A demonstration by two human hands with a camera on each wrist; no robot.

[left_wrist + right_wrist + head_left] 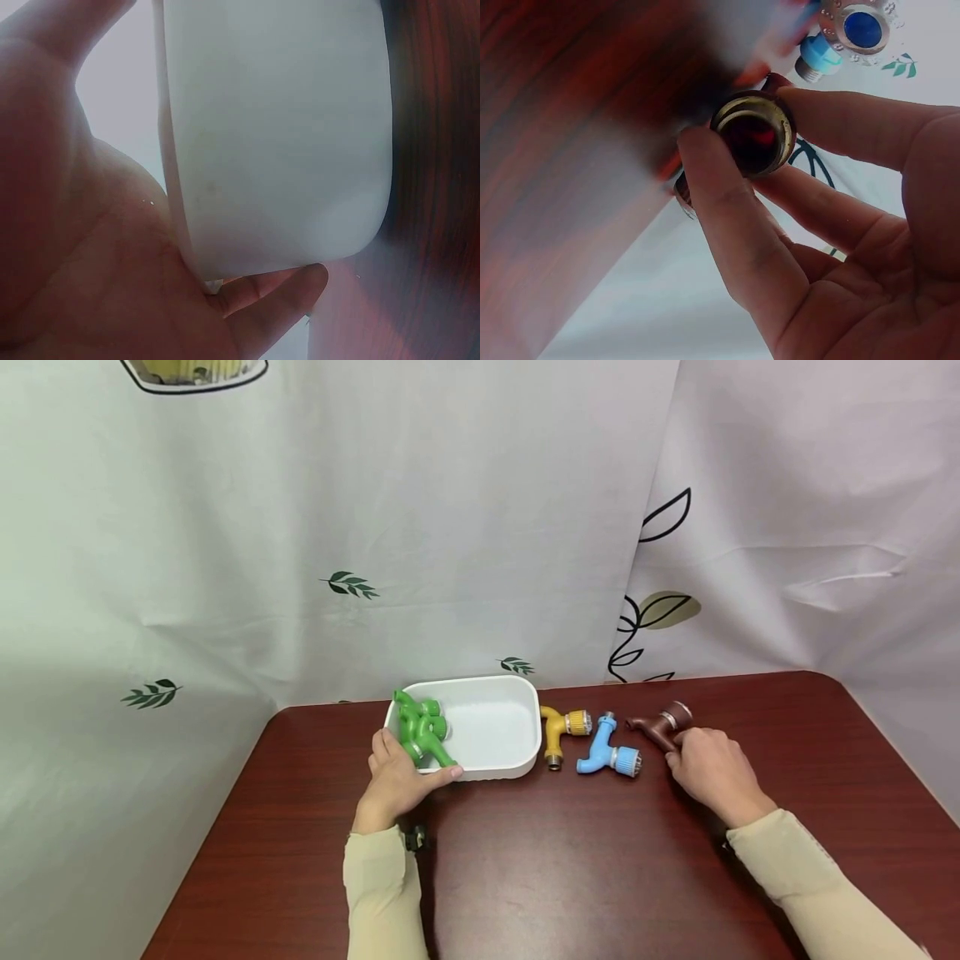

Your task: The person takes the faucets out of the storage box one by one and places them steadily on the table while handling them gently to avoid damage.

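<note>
One brown tap [660,727] pinched now in R grip [716,772], rt side of tabletop [585,868] | L grip [393,783] holding white tub [491,727] by nr-left corner, green taps [427,742] inside | yellow tap [554,727] & blue tap [602,751] btwn

White tub [281,135] partly outside left-wrist view

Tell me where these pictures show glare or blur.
Head view: mostly crisp, with a soft sheen on the table; left wrist: the left hand dark against bright white, the white tray hazy; right wrist: pale glare and blur across the table, the open end of the brown faucet clearer.
</note>
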